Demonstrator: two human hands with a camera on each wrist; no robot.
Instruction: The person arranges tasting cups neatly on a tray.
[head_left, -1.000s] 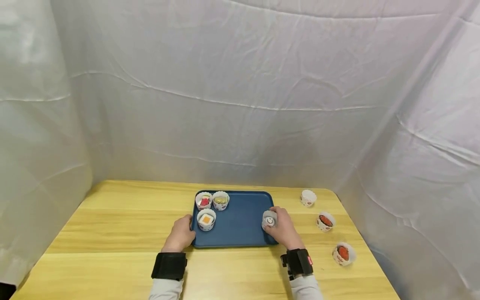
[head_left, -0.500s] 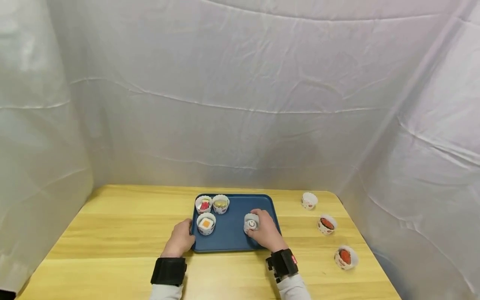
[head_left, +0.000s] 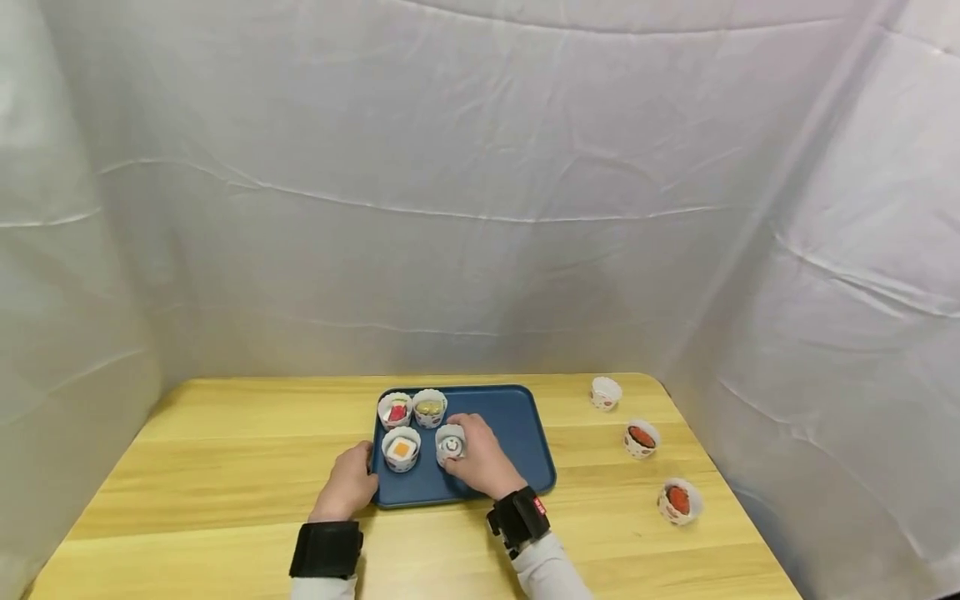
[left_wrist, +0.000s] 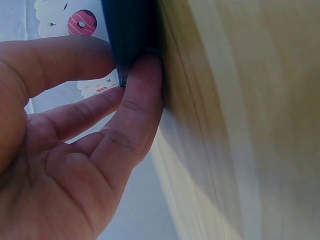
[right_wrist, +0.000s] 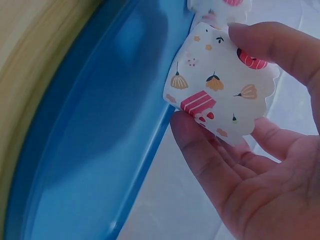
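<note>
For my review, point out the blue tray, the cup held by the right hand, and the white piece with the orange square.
Blue tray (head_left: 517, 417), head view, on its bare floor.
Held cup (right_wrist: 222, 82), right wrist view, on its printed wall.
White-and-orange piece (head_left: 402, 450), head view, on its orange square.

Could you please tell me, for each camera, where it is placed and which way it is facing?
Head: worn on the head, looking forward and down at the table and blue tray; left hand, right hand and pale sleeves show.
Left wrist: worn there, looking at the left hand gripping the tray's edge; only this hand shows.
Right wrist: worn there, looking at the paper cup the right hand holds; only this hand shows.
Shared: head and right wrist both show the held cup.
</note>
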